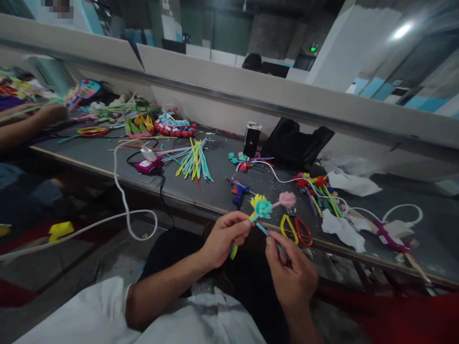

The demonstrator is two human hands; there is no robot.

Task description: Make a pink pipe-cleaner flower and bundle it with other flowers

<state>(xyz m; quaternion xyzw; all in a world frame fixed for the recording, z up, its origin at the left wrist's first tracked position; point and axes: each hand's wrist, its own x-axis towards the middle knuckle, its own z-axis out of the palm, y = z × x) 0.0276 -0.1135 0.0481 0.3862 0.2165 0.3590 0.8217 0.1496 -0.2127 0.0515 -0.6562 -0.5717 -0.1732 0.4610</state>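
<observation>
My left hand (227, 239) is closed in a pinch round the stems of fuzzy pipe-cleaner flowers, one yellow (258, 198) and one teal (263, 209), held just off the table's front edge. A pink flower (287, 199) sits to their right, its stem running toward the teal bloom; whether it belongs to the bunch I cannot tell. Between the fingers of my right hand (290, 267) is a blue pipe cleaner (263, 229), its upper end reaching the stems below the blooms. Just beyond my right hand lie scissors (303, 231) with yellow and red handles.
A blue glue gun (237, 188) lies behind the flowers. Loose pipe cleaners (195, 160), finished flowers (317, 186), a black bag (294, 143) and white paper (344, 229) cover the table. A white cable (124, 203) hangs over the edge. Another person's hand (53, 113) is at far left.
</observation>
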